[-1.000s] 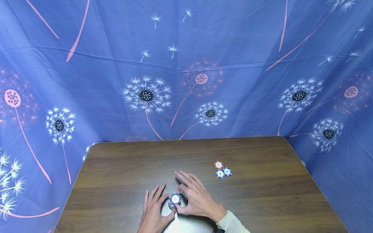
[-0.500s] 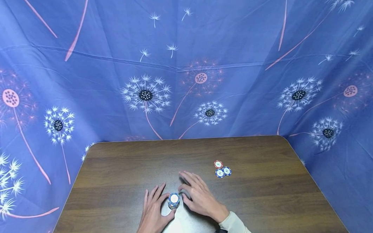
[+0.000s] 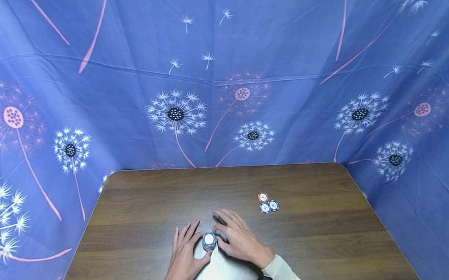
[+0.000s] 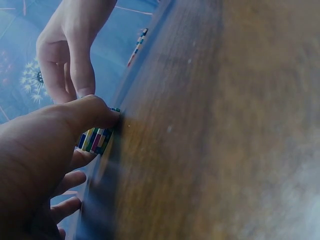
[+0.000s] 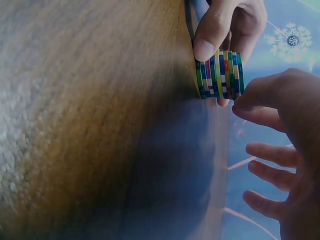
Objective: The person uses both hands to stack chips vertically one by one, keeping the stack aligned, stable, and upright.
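A stack of poker chips (image 3: 209, 240) stands on the table near its front, a blue-edged chip with a white centre on top. My left hand (image 3: 185, 253) grips it from the left between thumb and index finger, its other fingers spread. Striped, multicoloured chip edges (image 5: 220, 75) show from the side in the right wrist view. My right hand (image 3: 240, 240) is at the stack's right side, its thumb and index fingertips right at the top chip's edge. Its remaining fingers (image 5: 270, 177) extend loosely, away from the stack.
Farther back and to the right lie a red chip (image 3: 263, 197) and two blue chips (image 3: 273, 206), close together. The brown wooden table (image 3: 143, 195) ends at a blue dandelion-print cloth (image 3: 291, 111) hanging behind and at both sides.
My right hand drew back from the stack to the right, then came slightly in again. The top chip, off-centre before, now sits in line with the stack. The left hand keeps its grip.
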The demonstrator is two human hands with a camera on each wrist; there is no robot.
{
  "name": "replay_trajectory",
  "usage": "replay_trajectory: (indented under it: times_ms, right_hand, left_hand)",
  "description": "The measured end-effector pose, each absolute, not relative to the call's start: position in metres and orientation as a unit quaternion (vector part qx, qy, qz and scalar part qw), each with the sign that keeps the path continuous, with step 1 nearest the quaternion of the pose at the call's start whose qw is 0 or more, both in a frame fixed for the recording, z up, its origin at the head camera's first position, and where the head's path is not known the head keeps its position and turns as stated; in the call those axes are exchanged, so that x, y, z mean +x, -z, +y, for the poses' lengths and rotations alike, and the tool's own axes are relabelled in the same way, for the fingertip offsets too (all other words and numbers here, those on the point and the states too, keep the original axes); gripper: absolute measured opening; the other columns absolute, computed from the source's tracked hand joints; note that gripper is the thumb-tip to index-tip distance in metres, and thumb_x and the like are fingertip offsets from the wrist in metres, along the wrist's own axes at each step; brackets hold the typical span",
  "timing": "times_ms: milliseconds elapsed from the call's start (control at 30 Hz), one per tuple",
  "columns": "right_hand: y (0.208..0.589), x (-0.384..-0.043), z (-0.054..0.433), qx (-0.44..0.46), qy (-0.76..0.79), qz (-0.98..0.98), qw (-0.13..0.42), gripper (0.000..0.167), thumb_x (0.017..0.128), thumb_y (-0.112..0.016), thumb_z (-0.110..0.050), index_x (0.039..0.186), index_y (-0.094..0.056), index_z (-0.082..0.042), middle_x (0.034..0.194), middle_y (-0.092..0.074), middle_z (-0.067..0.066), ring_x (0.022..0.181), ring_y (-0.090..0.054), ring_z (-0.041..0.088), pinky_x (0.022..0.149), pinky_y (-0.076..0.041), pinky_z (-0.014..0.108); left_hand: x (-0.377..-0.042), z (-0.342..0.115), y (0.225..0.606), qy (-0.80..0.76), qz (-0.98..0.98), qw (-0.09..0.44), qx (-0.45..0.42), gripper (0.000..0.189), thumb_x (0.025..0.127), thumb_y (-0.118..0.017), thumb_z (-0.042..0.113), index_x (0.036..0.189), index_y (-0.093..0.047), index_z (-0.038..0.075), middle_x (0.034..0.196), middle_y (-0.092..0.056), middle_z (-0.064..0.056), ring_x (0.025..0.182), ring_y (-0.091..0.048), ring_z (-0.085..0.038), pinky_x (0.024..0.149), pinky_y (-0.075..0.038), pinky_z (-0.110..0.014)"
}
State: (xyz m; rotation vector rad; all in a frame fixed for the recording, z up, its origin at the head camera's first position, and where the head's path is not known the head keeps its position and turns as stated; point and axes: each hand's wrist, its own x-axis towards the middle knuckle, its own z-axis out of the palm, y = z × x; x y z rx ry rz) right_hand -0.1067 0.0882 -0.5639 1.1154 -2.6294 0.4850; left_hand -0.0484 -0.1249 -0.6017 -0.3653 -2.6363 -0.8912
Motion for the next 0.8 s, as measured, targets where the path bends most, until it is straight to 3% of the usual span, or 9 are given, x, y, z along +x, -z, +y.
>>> replay_trajectory:
  times_ms: [333,800]
  right_hand:
    - [0.565,-0.104,0.111,0.331,-0.229,-0.907,0.123,0.016,0.088,-0.082,-0.021,0.103,-0.076,-0.018,0.147,-0.063,0.014,0.139,-0.057,0.035,0.114,-0.047,0.059]
    - [0.582,-0.122,0.223,0.218,-0.204,-0.932,0.206,0.032,0.076,-0.09,-0.011,0.104,-0.074,-0.009,0.138,-0.066,0.022,0.126,-0.063,0.046,0.101,-0.052,0.064]
  left_hand:
    - [-0.05,-0.124,0.604,0.317,-0.926,0.163,-0.125,0.049,0.07,-0.093,0.031,0.111,-0.077,0.011,0.154,-0.06,-0.013,0.141,-0.052,-0.044,0.12,-0.024,-0.075]
    - [-0.048,-0.124,0.601,0.323,-0.921,0.178,-0.124,0.047,0.068,-0.094,0.029,0.109,-0.077,0.013,0.153,-0.061,-0.012,0.14,-0.053,-0.044,0.119,-0.026,-0.074]
